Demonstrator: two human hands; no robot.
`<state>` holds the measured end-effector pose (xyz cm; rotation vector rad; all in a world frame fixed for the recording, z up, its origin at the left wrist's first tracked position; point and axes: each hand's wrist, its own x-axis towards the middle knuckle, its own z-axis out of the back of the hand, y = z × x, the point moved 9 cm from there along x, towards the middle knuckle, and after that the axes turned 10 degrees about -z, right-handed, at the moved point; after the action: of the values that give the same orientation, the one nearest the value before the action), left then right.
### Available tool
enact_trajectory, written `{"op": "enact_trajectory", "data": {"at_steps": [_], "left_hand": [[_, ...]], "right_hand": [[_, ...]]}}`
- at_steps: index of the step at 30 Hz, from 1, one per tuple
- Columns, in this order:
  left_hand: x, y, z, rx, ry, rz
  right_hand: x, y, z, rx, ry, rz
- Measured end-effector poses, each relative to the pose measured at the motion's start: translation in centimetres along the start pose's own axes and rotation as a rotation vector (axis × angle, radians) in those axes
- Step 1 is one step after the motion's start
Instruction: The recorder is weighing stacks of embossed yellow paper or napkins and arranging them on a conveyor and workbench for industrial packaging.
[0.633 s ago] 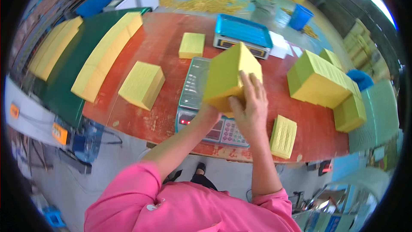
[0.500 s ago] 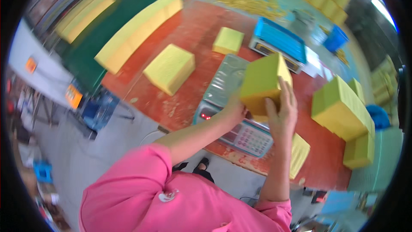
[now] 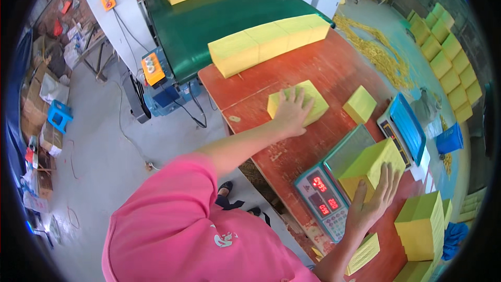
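My left hand (image 3: 293,108) lies with fingers spread on top of a yellow block (image 3: 316,94) that looks like stacked paper, resting on the red tabletop (image 3: 261,149). On the green plate of a digital scale (image 3: 348,149) stands another yellow block (image 3: 377,161). Against this block's near right side rests my right hand (image 3: 371,198), its fingers stretched out and not wrapped round it. Red digits glow on the scale's panel. Beyond the plate sits a smaller yellow block (image 3: 360,104).
A row of yellow blocks (image 3: 266,42) lies along the table's far left edge, beside a green conveyor belt (image 3: 209,18). A second scale with a blue tray (image 3: 407,125) stands at the right. Several yellow blocks (image 3: 420,227) are stacked at the near right. An orange switch box (image 3: 152,69) juts out left.
The block that was between both hands above the scale now sits on its plate. My left hand has left it and reached onto another block. The view has swung left.
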<state>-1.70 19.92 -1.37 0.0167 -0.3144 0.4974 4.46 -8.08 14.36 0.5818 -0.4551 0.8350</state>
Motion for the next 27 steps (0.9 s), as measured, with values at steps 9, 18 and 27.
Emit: {"op": "enact_trajectory", "data": {"at_steps": [9,18,27], "left_hand": [[-5.9,3.1,3.7,-0.174,0.124,-0.81],[-20.7,15.2,3.2,-1.373,-0.39,0.379],[-22.4,9.0,-1.2,-2.041,0.035,0.684]], "right_hand": [[5.9,10.6,-21.5,0.494,0.516,0.028],[-4.2,10.3,-24.4,0.518,0.792,-0.313],[-9.3,13.8,-21.3,0.443,0.579,-0.403]]}}
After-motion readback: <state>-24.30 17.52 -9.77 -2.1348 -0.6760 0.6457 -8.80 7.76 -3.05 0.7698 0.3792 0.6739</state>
